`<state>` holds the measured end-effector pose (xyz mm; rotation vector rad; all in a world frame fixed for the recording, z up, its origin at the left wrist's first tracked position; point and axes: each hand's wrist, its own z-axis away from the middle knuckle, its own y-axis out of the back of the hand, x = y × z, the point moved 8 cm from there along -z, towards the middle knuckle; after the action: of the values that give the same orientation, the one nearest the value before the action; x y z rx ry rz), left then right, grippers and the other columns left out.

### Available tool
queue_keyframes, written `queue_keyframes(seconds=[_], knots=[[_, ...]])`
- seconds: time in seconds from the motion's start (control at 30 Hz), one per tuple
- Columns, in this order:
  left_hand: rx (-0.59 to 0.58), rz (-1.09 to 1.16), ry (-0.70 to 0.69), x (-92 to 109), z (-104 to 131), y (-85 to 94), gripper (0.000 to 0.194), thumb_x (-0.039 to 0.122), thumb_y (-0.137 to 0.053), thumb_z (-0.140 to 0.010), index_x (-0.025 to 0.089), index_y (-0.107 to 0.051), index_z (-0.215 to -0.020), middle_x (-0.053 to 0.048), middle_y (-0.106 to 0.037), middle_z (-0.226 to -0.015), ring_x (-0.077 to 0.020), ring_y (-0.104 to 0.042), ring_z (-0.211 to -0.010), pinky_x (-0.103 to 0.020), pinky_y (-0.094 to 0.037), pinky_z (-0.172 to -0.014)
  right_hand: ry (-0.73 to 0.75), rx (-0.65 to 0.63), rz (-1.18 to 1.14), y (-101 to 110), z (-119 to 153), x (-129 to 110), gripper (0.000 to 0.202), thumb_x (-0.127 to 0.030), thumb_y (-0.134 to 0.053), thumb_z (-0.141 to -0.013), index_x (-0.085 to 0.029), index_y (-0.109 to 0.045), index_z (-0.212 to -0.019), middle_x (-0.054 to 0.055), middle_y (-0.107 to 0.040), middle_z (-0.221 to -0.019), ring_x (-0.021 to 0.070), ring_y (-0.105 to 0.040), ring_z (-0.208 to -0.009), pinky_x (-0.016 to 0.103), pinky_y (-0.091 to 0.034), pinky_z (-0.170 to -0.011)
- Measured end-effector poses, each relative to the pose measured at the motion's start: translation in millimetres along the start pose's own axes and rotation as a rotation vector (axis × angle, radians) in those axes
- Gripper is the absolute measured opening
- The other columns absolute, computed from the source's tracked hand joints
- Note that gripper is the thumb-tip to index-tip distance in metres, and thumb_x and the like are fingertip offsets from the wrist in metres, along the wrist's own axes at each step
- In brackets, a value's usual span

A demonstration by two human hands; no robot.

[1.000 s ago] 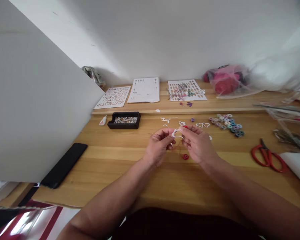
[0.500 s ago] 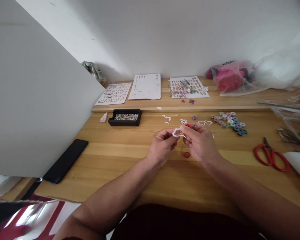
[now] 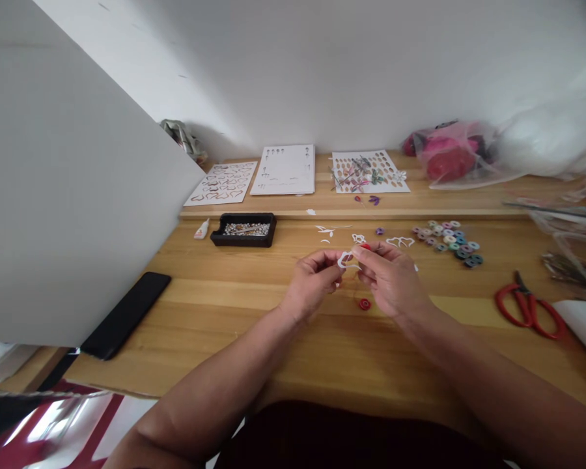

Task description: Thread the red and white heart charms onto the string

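Observation:
Between my hands is a thin white looped cutout, its curved outline facing up. My left hand pinches its left edge between thumb and fingers. The thumb and fingertips of my right hand close on its right side, together with a small red piece that shows above the thumb; its exact kind is hidden. On the wood below the fingers lies a red thread bobbin. More white cutouts lie just beyond my right hand, near a purple bobbin.
Red-handled scissors and several coloured bobbins lie to the right. On the left are a black tray of beads, a small glue bottle and a black phone. Patterned sheets rest on the raised back ledge.
My left hand has shifted slightly left, and its fingers have eased a little along the white cutout's edge. My right hand keeps nearly the same grip.

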<state>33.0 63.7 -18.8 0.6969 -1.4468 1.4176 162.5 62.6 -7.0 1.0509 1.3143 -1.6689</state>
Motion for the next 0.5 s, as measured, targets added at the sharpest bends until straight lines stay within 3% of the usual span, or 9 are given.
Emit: queue_keyframes(seconds=[0.17,0.33,0.5], knots=[[0.034,0.087,0.037,-0.6,1.2,3.5,0.027,0.035,-0.077,-0.071,0.014,-0.074,-0.088,-0.004,-0.066,-0.083,-0.0089,-0.059,-0.062,-0.019,-0.036,-0.050,-0.025,0.027,-0.013,-0.7,3.1,3.7,0.034,-0.031,-0.088,-0.056,-0.020,-0.058,-0.068,-0.009,-0.046,-0.050,0.0037,-0.029,-0.041,0.022,-0.017,-0.041],[0.055,-0.031,-0.035,2.8,-0.7,7.4,0.032,0.039,-0.085,-0.067,0.013,-0.070,-0.076,-0.002,-0.062,-0.065,-0.0072,-0.051,-0.053,-0.021,-0.036,-0.050,-0.019,0.027,-0.014,-3.6,5.8,7.9,0.031,-0.032,-0.088,-0.059,-0.020,-0.061,-0.068,-0.009,-0.046,-0.050,0.0032,-0.027,-0.040,0.022,-0.019,-0.039],[0.051,-0.060,-0.089,5.9,-1.6,7.6,0.031,0.040,-0.084,-0.068,0.014,-0.070,-0.075,0.001,-0.060,-0.062,-0.0058,-0.047,-0.051,-0.022,-0.036,-0.050,0.015,0.004,0.006,-2.7,5.0,9.1,0.025,-0.031,-0.085,-0.065,-0.020,-0.063,-0.068,-0.008,-0.046,-0.049,0.0042,-0.029,-0.041,0.023,-0.020,-0.040]])
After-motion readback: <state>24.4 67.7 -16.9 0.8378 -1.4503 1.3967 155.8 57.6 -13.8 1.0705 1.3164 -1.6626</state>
